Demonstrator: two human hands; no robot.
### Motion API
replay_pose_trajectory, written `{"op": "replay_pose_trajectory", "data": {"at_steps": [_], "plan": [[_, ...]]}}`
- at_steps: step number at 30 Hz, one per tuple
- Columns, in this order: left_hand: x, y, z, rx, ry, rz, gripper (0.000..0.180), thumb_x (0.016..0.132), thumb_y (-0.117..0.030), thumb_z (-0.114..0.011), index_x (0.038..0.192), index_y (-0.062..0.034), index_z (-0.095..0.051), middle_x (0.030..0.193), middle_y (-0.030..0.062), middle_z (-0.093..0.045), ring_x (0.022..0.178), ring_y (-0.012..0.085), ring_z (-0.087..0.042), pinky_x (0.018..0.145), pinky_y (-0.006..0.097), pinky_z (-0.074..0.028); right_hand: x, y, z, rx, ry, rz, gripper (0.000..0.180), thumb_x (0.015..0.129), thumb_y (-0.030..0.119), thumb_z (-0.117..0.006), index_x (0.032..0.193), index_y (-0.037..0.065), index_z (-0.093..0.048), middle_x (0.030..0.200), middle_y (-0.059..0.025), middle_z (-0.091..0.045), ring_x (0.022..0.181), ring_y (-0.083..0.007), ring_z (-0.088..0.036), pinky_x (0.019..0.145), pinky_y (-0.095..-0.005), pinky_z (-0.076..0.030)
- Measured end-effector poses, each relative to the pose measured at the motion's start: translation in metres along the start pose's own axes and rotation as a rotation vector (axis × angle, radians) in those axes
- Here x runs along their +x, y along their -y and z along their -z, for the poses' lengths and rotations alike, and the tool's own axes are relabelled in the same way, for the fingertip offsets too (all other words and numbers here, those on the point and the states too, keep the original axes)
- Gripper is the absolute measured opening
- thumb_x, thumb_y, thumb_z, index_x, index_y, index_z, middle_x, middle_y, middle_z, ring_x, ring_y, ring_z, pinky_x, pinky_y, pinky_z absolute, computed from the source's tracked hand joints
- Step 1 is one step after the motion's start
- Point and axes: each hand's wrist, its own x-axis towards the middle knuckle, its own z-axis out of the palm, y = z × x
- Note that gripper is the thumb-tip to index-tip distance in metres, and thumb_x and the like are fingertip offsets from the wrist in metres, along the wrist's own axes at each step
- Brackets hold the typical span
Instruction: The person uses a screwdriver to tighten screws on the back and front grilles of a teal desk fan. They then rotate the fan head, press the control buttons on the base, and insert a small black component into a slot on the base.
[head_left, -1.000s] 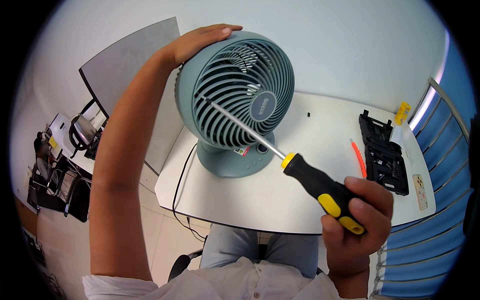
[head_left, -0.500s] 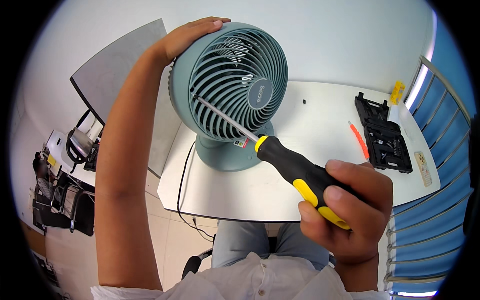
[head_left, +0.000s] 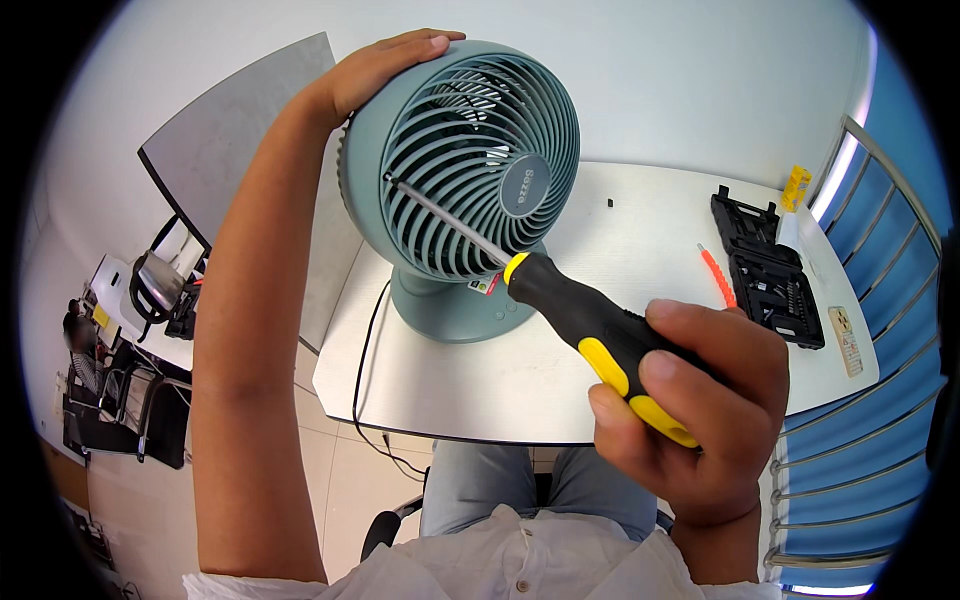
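A grey-green desk fan [head_left: 526,187] with a round, curved-slat grille stands on the white table. My left hand [head_left: 385,70] holds the fan's housing at its upper left, the fingers reaching over the top and partly hidden behind it. In my right hand [head_left: 705,400] is a screwdriver [head_left: 570,305] with a black and yellow handle, gripped between thumb and fingers. Its metal shaft slants up to the left across the grille. The tip meets a small dark hole at the left edge of the fan's front rim.
On the table's right lie an open black tool case [head_left: 770,275], an orange-handled tool [head_left: 718,277] and a yellow box [head_left: 795,188]. A tiny black piece [head_left: 610,203] lies right of the fan. A black cord [head_left: 362,370] hangs over the front edge. Metal railings [head_left: 865,340] run along the right.
The fan's head has shifted very slightly right. My right hand and the screwdriver handle have moved a little up and to the left; the tip stays at the rim hole.
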Motion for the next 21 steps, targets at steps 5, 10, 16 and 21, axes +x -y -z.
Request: {"op": "replay_pose_trajectory", "data": {"at_steps": [5, 10, 16, 21], "plan": [[0.0024, 0.0047, 0.0021, -0.016, 0.015, -0.003, 0.064, 0.089, -0.059, -0.05, 0.134, -0.0135, -0.055, 0.127, 0.0123, -0.059, 0.114, 0.0246, -0.057, 0.1, 0.033, -0.042, -0.0014, -0.0004, 0.0001, 0.021, -0.014, 0.023, 0.045, 0.075, 0.012, -0.077, 0.111, 0.014, -0.051, 0.112, -0.0162, -0.056, 0.08, -0.0219, -0.059, 0.064, -0.0313, -0.052], [0.0039, 0.0047, 0.0005, -0.025, 0.02, -0.016, 0.064, 0.09, -0.058, -0.05, 0.134, -0.013, -0.054, 0.127, 0.0125, -0.058, 0.115, 0.0242, -0.057, 0.1, 0.033, -0.042, -0.0021, -0.0014, -0.0016, 0.011, -0.022, 0.019, 0.045, 0.075, 0.013, -0.077, 0.112, 0.014, -0.051, 0.112, -0.0168, -0.056, 0.081, -0.0221, -0.059, 0.064, -0.0314, -0.052], [-0.0001, 0.0037, 0.0018, -0.02, 0.016, -0.003, 0.064, 0.09, -0.058, -0.049, 0.134, -0.0127, -0.054, 0.128, 0.0125, -0.058, 0.116, 0.024, -0.056, 0.101, 0.033, -0.041, 0.0008, -0.0026, -0.0044, 0.001, -0.003, 0.039, 0.047, 0.074, 0.01, -0.078, 0.112, 0.013, -0.05, 0.112, -0.0162, -0.057, 0.085, -0.0233, -0.058, 0.068, -0.0325, -0.052], [0.0003, 0.004, -0.0002, 0.001, 0.0, 0.005, 0.064, 0.09, -0.059, -0.049, 0.134, -0.0131, -0.054, 0.129, 0.0127, -0.057, 0.117, 0.0246, -0.056, 0.102, 0.034, -0.041, 0.0018, -0.0026, -0.0076, -0.01, -0.006, 0.033, 0.049, 0.072, 0.009, -0.078, 0.111, 0.013, -0.049, 0.112, -0.0161, -0.057, 0.087, -0.0236, -0.058, 0.07, -0.0325, -0.052]]}}
